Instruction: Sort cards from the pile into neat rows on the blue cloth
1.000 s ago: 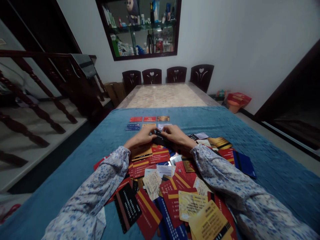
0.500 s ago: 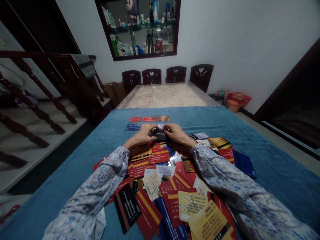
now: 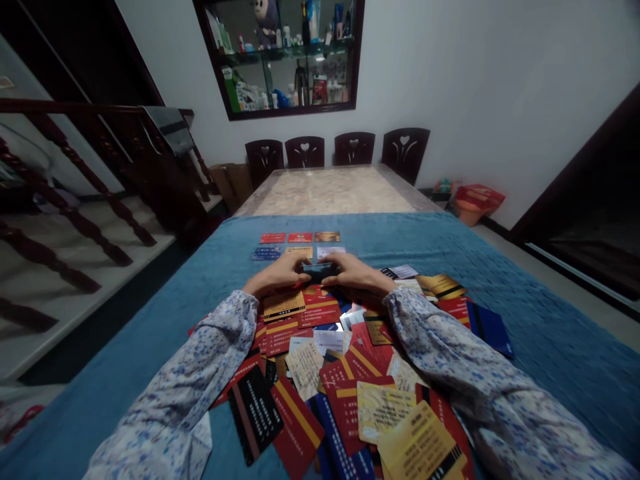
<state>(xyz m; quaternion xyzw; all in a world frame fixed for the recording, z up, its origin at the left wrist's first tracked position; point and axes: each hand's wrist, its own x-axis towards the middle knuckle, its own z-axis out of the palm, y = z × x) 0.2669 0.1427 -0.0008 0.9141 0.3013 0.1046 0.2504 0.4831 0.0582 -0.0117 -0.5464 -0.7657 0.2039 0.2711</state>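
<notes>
Between my two hands is a dark card (image 3: 319,269), tilted, its edges pinched at left and right. My left hand (image 3: 283,273) is closed on its left end, and my right hand (image 3: 354,273) on its right end. Just beyond them lie two short rows of cards, among them a red card (image 3: 301,237), a gold card (image 3: 327,237), a blue card (image 3: 267,254) and a pale card (image 3: 331,252). Below my hands and between my forearms spreads a heap of loose, overlapping cards, with a black card (image 3: 256,413) and a yellow card (image 3: 385,412) on top.
A blue cloth (image 3: 165,333) covers the near part of the table; the bare marbled tabletop (image 3: 330,190) shows beyond. Several dark chairs (image 3: 355,149) stand at the far end. More cards, including a blue card (image 3: 489,330), lie beside my right forearm. A wooden railing (image 3: 65,107) is at left.
The dark card has tipped in my fingers: its black printed face showed before, and now a bluish-grey surface shows. Both hands have shifted slightly toward me, uncovering more of the second row.
</notes>
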